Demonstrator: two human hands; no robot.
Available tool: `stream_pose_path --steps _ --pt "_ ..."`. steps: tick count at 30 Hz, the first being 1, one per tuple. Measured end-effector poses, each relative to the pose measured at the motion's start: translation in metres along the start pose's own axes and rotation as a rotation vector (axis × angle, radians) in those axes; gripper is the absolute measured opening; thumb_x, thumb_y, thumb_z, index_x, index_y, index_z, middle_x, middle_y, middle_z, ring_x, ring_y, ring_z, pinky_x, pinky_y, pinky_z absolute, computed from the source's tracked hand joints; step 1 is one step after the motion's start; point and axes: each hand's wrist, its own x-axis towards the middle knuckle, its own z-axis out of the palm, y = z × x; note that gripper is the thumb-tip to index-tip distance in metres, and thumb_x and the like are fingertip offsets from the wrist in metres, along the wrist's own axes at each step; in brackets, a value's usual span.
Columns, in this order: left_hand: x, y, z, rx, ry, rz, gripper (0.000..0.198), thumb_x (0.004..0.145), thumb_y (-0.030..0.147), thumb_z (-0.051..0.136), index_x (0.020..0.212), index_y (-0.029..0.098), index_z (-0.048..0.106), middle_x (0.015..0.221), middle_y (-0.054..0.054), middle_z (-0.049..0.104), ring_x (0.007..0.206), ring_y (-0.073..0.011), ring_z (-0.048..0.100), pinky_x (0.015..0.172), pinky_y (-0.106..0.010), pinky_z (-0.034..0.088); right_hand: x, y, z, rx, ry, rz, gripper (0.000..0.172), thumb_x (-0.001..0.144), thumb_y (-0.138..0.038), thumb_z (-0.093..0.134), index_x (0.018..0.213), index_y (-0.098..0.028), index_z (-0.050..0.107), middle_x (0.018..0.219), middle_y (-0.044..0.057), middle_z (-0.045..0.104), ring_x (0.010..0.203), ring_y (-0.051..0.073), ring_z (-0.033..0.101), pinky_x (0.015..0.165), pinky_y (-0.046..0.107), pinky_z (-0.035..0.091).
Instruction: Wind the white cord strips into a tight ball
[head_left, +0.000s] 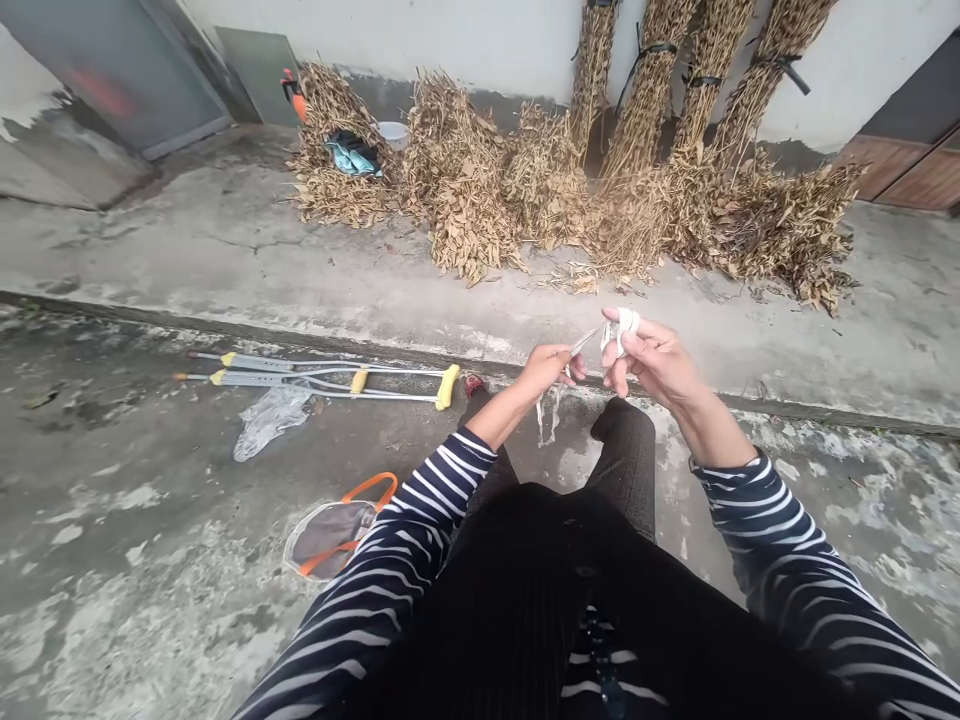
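I sit on the ground with both arms raised over my knees. My left hand point(549, 368) pinches one end of a thin white strip point(584, 343), whose loose tail hangs down below the hand. That strip runs across to my right hand point(651, 357), where it is wound several times round a raised finger as a white wrapping point(624, 327). The right hand's other fingers are curled. Both hands are close together, a few centimetres apart, above my black trousers.
A pair of crutches point(330, 378) with yellow pads lies on the concrete at left, beside a clear plastic bag point(268, 420). A mesh bag with orange handles point(335, 532) sits by my left elbow. Bundles of dried stalks point(570, 195) are heaped and leaned against the far wall.
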Motion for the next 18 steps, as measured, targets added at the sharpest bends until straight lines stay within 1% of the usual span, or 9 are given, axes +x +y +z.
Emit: stream_pose_path --steps 2,4,8,10,12,14,16,18 --pt "0.009 0.008 -0.003 0.011 0.022 -0.007 0.022 0.093 0.017 0.057 0.074 0.01 0.065 0.069 -0.005 0.069 0.061 -0.0108 0.066 0.057 -0.02 0.053 -0.003 -0.012 0.004 -0.037 -0.019 -0.053 0.052 0.085 -0.046 0.079 0.13 -0.023 0.069 0.079 0.0 0.076 0.044 0.012 0.065 0.055 0.032 0.063" --pt "0.017 0.011 -0.005 0.039 0.031 -0.005 0.021 0.092 0.013 0.055 0.074 0.01 0.065 0.069 -0.005 0.069 0.061 -0.0102 0.065 0.056 -0.019 0.053 -0.007 -0.025 0.006 -0.076 -0.034 -0.111 0.048 0.088 -0.045 0.077 0.13 -0.023 0.069 0.079 0.0 0.076 0.044 0.012 0.065 0.056 0.032 0.064" --pt "0.031 0.0 -0.005 0.149 0.049 0.021 0.02 0.091 0.011 0.055 0.075 0.009 0.067 0.074 -0.007 0.071 0.067 -0.0111 0.067 0.055 -0.018 0.053 -0.012 -0.055 0.008 -0.195 -0.034 -0.2 0.046 0.09 -0.047 0.074 0.131 -0.025 0.069 0.08 0.001 0.076 0.044 0.011 0.065 0.051 0.028 0.063" --pt "0.037 -0.006 -0.004 0.178 0.063 0.033 0.018 0.09 0.012 0.058 0.074 0.009 0.068 0.075 -0.007 0.072 0.069 -0.0117 0.068 0.055 -0.019 0.054 -0.013 -0.075 0.011 -0.242 -0.057 -0.28 0.04 0.092 -0.044 0.073 0.129 -0.029 0.071 0.082 0.001 0.077 0.046 0.011 0.065 0.048 0.027 0.061" --pt "0.044 -0.006 -0.004 0.186 0.066 0.058 0.017 0.089 0.014 0.06 0.074 0.009 0.067 0.076 -0.008 0.072 0.07 -0.0117 0.068 0.056 -0.018 0.054 -0.015 -0.099 0.016 -0.275 -0.085 -0.393 0.032 0.093 -0.039 0.072 0.125 -0.035 0.073 0.083 0.0 0.077 0.047 0.012 0.066 0.047 0.027 0.061" --pt "0.052 0.003 -0.004 0.18 0.055 0.106 0.016 0.089 0.013 0.06 0.075 0.009 0.068 0.077 -0.008 0.072 0.072 -0.0111 0.068 0.057 -0.017 0.055 -0.016 -0.125 0.023 -0.331 -0.063 -0.482 0.031 0.092 -0.038 0.074 0.124 -0.038 0.074 0.083 -0.001 0.077 0.047 0.012 0.066 0.047 0.027 0.061" --pt "0.061 0.019 -0.005 0.15 0.053 0.158 0.015 0.088 0.012 0.06 0.077 0.009 0.068 0.077 -0.007 0.072 0.072 -0.0104 0.067 0.057 -0.016 0.055 -0.017 -0.148 0.028 -0.399 -0.016 -0.54 0.031 0.092 -0.041 0.075 0.122 -0.038 0.074 0.084 -0.001 0.077 0.049 0.012 0.066 0.048 0.026 0.061" --pt "0.069 0.035 -0.005 0.113 0.063 0.203 0.015 0.088 0.012 0.058 0.077 0.009 0.068 0.075 -0.007 0.071 0.072 -0.0106 0.067 0.058 -0.016 0.055 -0.017 -0.167 0.031 -0.448 0.022 -0.592 0.03 0.091 -0.043 0.074 0.121 -0.038 0.075 0.084 -0.001 0.077 0.051 0.011 0.066 0.048 0.025 0.061"
